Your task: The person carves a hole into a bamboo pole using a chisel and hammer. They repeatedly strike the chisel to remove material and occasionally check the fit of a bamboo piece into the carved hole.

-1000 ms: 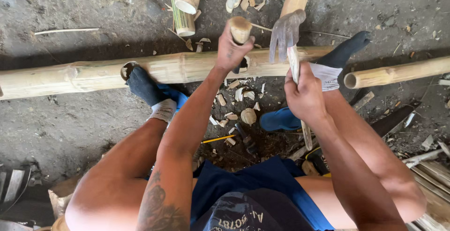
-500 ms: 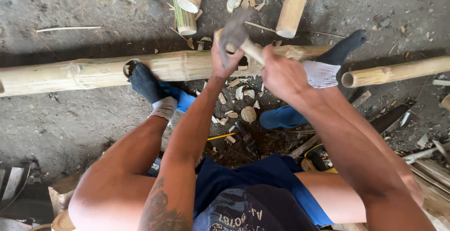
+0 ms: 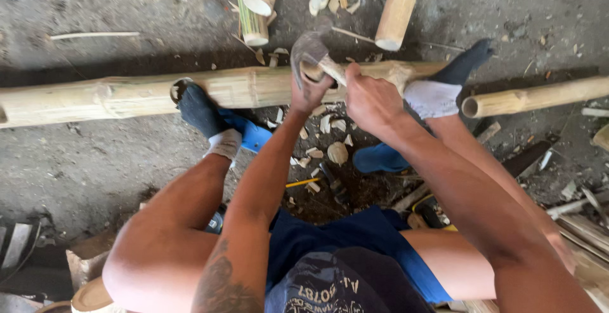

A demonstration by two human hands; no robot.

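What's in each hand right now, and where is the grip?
Left hand grips a chisel-like wooden-handled tool near its top. Right hand holds a hammer by its wooden handle.

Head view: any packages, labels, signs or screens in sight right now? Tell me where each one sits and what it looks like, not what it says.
No packages, signs or screens in view.
Printed patch: on the dark blue shirt at the bottom middle of the picture; a curved band of pale, faded lettering, seen upside down.
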